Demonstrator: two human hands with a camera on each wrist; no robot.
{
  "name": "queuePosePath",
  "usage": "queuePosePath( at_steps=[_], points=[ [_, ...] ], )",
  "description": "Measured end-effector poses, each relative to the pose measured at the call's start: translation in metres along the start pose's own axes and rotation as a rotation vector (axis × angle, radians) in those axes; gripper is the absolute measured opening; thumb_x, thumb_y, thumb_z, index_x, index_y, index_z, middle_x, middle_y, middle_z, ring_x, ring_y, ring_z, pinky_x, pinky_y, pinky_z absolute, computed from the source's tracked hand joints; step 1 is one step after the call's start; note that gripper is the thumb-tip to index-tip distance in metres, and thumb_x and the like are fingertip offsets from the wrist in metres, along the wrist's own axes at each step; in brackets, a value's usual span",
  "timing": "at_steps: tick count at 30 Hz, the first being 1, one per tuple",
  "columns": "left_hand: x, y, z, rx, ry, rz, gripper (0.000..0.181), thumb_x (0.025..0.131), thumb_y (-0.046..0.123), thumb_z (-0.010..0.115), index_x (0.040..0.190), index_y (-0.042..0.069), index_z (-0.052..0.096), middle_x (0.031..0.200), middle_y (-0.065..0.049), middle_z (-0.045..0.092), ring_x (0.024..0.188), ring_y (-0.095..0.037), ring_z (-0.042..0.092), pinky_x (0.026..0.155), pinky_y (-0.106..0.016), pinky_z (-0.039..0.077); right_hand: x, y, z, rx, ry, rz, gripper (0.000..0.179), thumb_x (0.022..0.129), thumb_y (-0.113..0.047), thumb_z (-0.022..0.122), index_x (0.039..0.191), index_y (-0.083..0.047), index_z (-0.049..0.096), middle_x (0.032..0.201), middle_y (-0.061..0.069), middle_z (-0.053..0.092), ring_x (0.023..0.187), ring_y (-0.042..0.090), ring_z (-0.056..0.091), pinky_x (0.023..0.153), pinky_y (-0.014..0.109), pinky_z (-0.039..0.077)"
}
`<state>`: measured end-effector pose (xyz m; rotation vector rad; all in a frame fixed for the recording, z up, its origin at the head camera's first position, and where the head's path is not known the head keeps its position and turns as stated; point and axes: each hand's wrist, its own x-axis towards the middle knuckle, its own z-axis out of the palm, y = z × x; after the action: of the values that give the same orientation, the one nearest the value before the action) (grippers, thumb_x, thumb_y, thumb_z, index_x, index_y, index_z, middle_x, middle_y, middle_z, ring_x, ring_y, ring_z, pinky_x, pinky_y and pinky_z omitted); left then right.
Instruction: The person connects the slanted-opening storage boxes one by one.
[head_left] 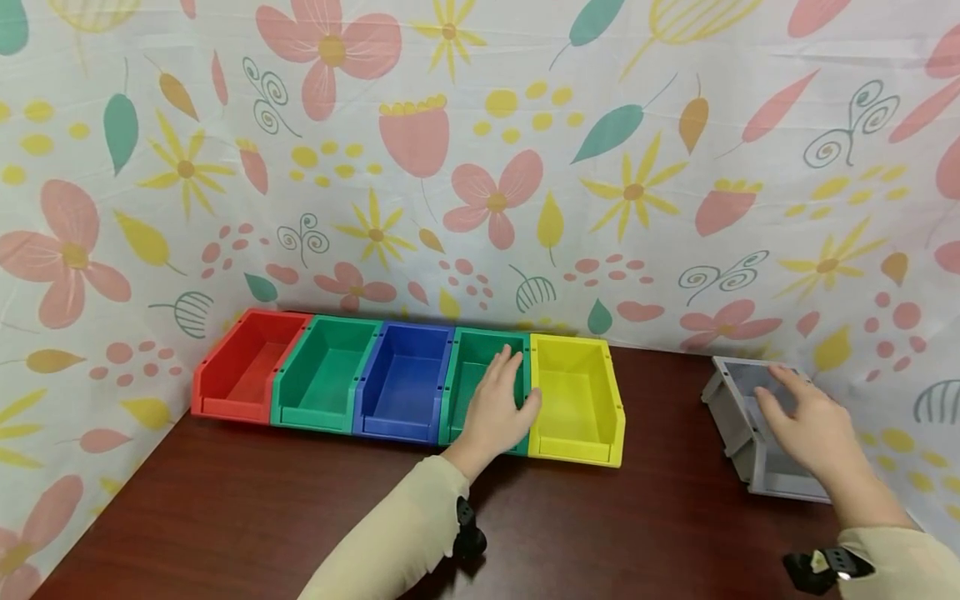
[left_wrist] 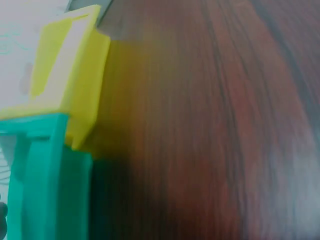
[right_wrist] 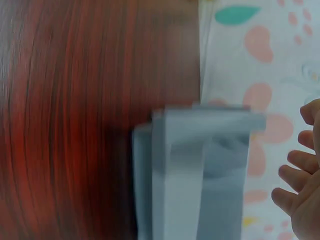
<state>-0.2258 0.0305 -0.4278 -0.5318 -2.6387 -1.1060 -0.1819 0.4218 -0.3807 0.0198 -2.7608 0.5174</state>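
In the head view my left hand (head_left: 498,408) is over the right-hand green bin (head_left: 468,379), fingers fairly straight and nothing held. Whether it touches the bin I cannot tell. Beside that bin stands a yellow bin (head_left: 573,396). At the right my right hand (head_left: 813,425) hovers over a grey bin (head_left: 738,442), its fingers loosely extended and free of any object. The right wrist view shows the fingers apart from the grey bin's wall (right_wrist: 182,190). Only a sliver of the left hand enters the left wrist view, beside the green bin (left_wrist: 47,185).
A red bin (head_left: 232,383), another green bin (head_left: 315,392) and a blue bin (head_left: 405,392) continue the row leftward. Behind the dark wooden table (head_left: 660,517) hangs a floral cloth (head_left: 480,125), which also runs along the left and right sides.
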Motion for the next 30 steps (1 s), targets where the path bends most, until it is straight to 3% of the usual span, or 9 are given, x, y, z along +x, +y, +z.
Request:
queuePosePath(
  at_steps=[2,6,9,14,17,20,23,29,30],
  points=[
    [0.001,0.0,0.007,-0.027,-0.019,-0.006,0.063,0.094,0.038,0.048,0.147,0.007,0.033,0.156,-0.013,0.024,0.143,-0.029,0.025,0.11,-0.051,0.032,-0.001,0.012,-0.001,0.012,0.0,0.03,0.058,0.098,-0.03,0.044,0.143,0.004,0.033,0.141,0.037,0.031,0.117,0.061,0.036,0.09,0.07,0.027],
    [0.002,-0.002,0.019,0.008,-0.048,-0.021,0.067,0.093,0.043,0.05,0.149,0.011,0.029,0.157,-0.01,0.023,0.142,-0.027,0.029,0.108,-0.05,0.034,-0.005,0.038,-0.004,-0.003,-0.031,0.126,0.07,0.097,-0.037,0.044,0.147,0.006,0.02,0.147,0.038,0.015,0.129,0.061,0.019,0.096,0.072,0.02],
    [0.002,-0.002,0.025,0.041,-0.073,-0.024,0.067,0.093,0.043,0.05,0.149,0.014,0.029,0.158,-0.007,0.021,0.141,-0.026,0.032,0.107,-0.049,0.037,-0.008,0.057,-0.007,-0.04,-0.074,0.271,0.082,0.095,-0.045,0.043,0.147,0.008,0.009,0.145,0.041,0.01,0.126,0.062,0.02,0.096,0.071,0.023],
    [0.003,0.0,0.028,0.025,-0.092,-0.03,0.063,0.092,0.04,0.048,0.148,0.016,0.032,0.158,-0.002,0.02,0.139,-0.023,0.035,0.104,-0.046,0.041,-0.015,0.08,-0.006,-0.026,-0.142,0.465,0.084,0.096,-0.047,0.04,0.146,0.01,0.005,0.138,0.046,0.018,0.116,0.063,0.031,0.093,0.067,0.033],
    [0.002,0.001,0.028,-0.023,-0.106,-0.059,0.064,0.091,0.04,0.05,0.149,0.018,0.031,0.158,0.0,0.019,0.139,-0.022,0.035,0.102,-0.046,0.043,-0.021,0.086,0.0,0.002,-0.14,0.486,0.071,0.096,-0.039,0.043,0.141,0.013,0.025,0.13,0.047,0.032,0.108,0.059,0.044,0.084,0.061,0.041],
    [0.0,0.0,0.028,-0.084,-0.136,-0.104,0.07,0.09,0.042,0.055,0.15,0.021,0.027,0.159,0.001,0.018,0.139,-0.023,0.034,0.101,-0.049,0.043,-0.025,0.086,0.006,0.024,-0.115,0.478,0.058,0.095,-0.033,0.046,0.129,0.015,0.043,0.119,0.046,0.042,0.088,0.046,0.055,0.066,0.044,0.047],
    [0.001,-0.002,0.025,-0.124,-0.151,-0.141,0.075,0.088,0.043,0.058,0.151,0.022,0.024,0.159,0.001,0.018,0.14,-0.025,0.033,0.101,-0.051,0.042,-0.024,0.082,0.012,0.078,-0.095,0.447,0.055,0.095,-0.032,0.047,0.123,0.015,0.048,0.114,0.045,0.046,0.075,0.034,0.056,0.056,0.028,0.037],
    [0.009,-0.008,0.021,-0.193,-0.156,-0.159,0.073,0.088,0.036,0.058,0.151,0.021,0.024,0.158,-0.002,0.022,0.14,-0.027,0.032,0.104,-0.053,0.039,-0.011,0.059,0.028,0.232,-0.073,0.455,0.058,0.096,-0.034,0.044,0.126,0.016,0.047,0.118,0.043,0.047,0.064,0.004,0.05,0.053,0.021,0.038],
    [0.01,-0.009,0.02,-0.206,-0.157,-0.158,0.073,0.088,0.035,0.058,0.151,0.021,0.024,0.157,-0.002,0.022,0.14,-0.027,0.031,0.104,-0.053,0.038,-0.008,0.054,0.031,0.266,-0.063,0.469,0.058,0.096,-0.034,0.044,0.126,0.015,0.047,0.108,0.038,0.055,0.062,-0.002,0.047,0.051,0.02,0.04]
  ],
)
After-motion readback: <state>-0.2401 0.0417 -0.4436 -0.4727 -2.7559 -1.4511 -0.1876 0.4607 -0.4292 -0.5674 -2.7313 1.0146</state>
